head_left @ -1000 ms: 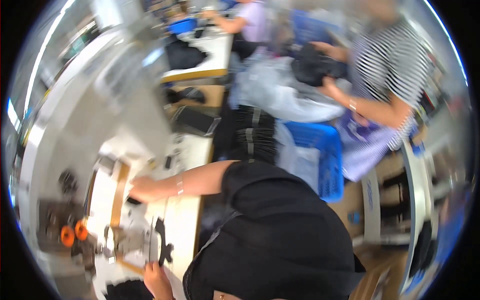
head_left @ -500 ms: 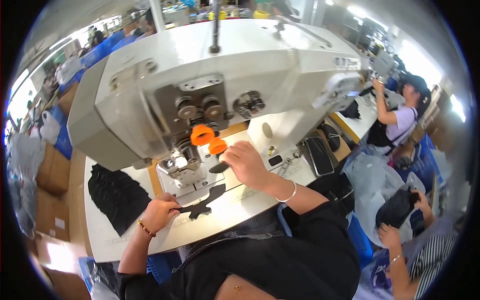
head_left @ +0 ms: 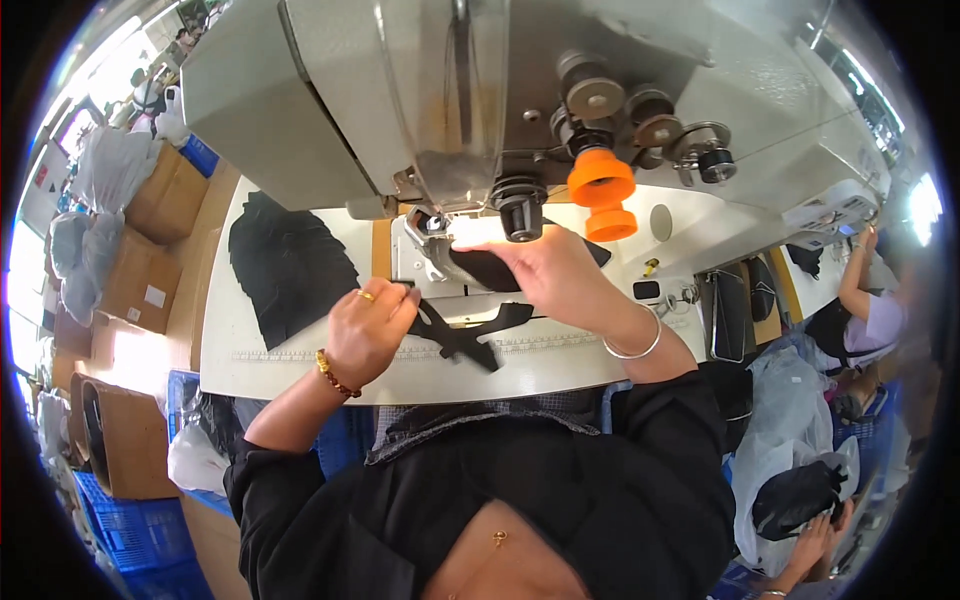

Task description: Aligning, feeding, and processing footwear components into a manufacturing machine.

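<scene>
1. At the far left, a brown cardboard box [head_left: 135, 275] stands well apart from the bench [head_left: 300, 378].
2. On the bench, to the left of both hands, lies a stack of black fabric pieces [head_left: 290, 268], its edges fanned.
3. The left hand [head_left: 370, 328] has its thumb and fingers pressed together, and it seems to pinch one end of a branched black fabric piece [head_left: 463, 340].
4. This piece extends to the right from the fingertips, in front of the sewing machine [head_left: 340, 110], near the front edge of the bench.
5. The curved black piece [head_left: 482, 268] lies beneath the right hand [head_left: 560, 275], whose fingers point toward the needle area; glare is there, so I cannot tell if they pinch it.
6. The step in hand looks to be placing pieces at the needle; the next move calls, I judge, for careful alignment and fingertips kept clear.
7. Above the right hand are two orange caps [head_left: 602, 180].
8. Farther right, a co-worker's hands [head_left: 822, 540] touch a black bundle [head_left: 795, 498].
</scene>
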A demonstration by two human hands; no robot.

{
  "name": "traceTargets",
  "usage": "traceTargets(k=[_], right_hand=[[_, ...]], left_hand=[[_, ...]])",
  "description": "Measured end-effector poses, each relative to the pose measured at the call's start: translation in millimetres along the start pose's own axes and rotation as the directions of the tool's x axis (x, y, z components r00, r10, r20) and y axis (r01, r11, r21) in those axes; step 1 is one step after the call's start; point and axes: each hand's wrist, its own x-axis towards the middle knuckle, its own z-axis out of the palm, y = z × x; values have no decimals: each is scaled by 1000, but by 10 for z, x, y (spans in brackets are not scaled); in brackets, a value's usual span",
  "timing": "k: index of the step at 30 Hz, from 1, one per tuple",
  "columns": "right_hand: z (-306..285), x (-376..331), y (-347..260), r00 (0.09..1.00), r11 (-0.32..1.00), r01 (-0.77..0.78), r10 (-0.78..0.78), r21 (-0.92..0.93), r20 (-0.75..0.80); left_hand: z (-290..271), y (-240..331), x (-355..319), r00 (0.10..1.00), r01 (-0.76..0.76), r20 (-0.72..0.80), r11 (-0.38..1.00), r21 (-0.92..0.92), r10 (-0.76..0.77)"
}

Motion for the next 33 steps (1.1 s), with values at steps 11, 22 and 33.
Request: traceTargets(k=[11,22,33], right_hand=[[2,-46,183,978,971,-204,208,128,-22],[-164,-17,67,981,979,-194,192,67,35],[-206,35,-51,986,956,-167,169,241,13]], left_hand=[[-214,103,682,972,43,-224,993,-113,-68],[-110,51,636,979,86,-178,993,-76,-98],[-141,80,639,975,146,-169,989,-21,-148]])
